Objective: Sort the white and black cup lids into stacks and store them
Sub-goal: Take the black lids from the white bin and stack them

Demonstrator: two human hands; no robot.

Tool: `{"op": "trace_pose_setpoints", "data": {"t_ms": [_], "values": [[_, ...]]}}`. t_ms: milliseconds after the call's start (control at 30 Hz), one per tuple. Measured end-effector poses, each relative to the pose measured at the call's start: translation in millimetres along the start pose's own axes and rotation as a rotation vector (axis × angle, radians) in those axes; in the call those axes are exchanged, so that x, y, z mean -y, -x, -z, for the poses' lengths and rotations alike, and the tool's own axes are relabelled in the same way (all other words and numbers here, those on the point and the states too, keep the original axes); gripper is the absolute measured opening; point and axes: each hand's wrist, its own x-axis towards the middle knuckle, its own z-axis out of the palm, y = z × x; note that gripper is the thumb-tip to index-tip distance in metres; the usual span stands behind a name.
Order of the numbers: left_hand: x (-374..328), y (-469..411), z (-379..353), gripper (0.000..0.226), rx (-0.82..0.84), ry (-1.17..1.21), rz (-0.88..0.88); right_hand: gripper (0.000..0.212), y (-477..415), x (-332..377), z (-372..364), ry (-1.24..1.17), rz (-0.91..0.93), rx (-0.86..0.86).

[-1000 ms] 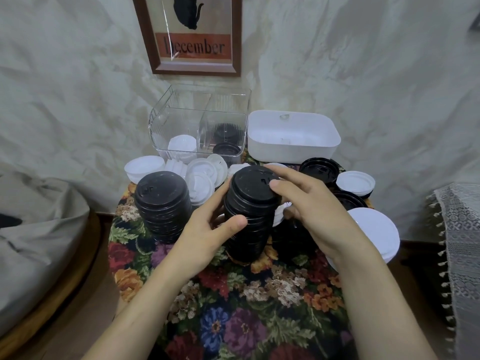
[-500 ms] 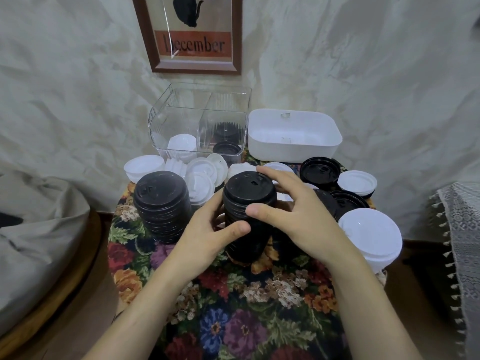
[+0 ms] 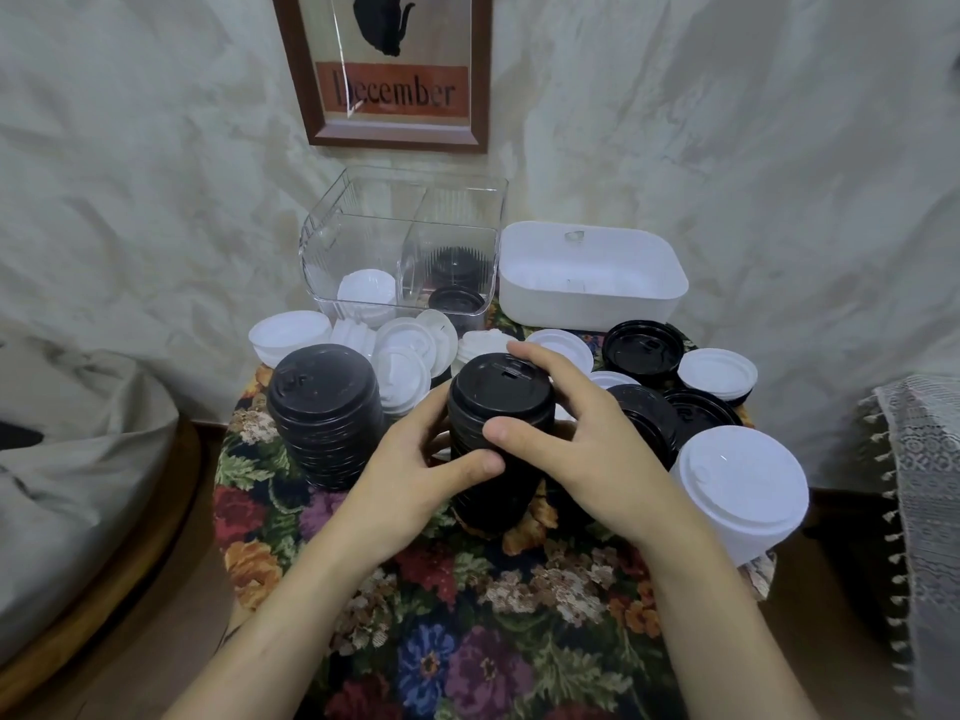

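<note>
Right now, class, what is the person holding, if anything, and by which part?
The middle stack of black lids, held by both hands: the left hand grips its side, the right hand its top rim.

A home: framed December print, floral tablecloth, lace cloth.

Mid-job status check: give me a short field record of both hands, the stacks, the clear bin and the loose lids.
left hand: grips the side of the middle black stack
right hand: holds the same stack's top, thumb on its side
other stacks: second black stack to the left, white stack at the right
clear bin: white lids in left compartment, black lids in right
white box: right of the bin
unsorted: loose white lids and loose black lids behind the stacks
</note>
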Motion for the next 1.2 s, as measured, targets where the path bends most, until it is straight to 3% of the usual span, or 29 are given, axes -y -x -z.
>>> {"op": "trace_pose_setpoints", "data": {"t_ms": [167,400,933,1200], "values": [[0.8,-1.2,1.5,0.083,0.015,-0.013,0.020,0.067,-1.5,-2.3,5.0,-0.004,-0.007,0.029],[2.9,-2.5,1.1,0.063,0.022,-0.105,0.049,0.069,-1.2,-5.2,5.4,0.035,-0.002,0.036],[5.6,-8.5,12.2,0.069,0.079,-0.105,0.079,0.065,-11.1,0.8,20.9,0.113,-0.041,0.138],[6.5,-5.0,8.4,0.067,0.045,-0.135,0.063,0.077,-9.9,0.7,15.3,0.179,-0.036,0.120]]}}
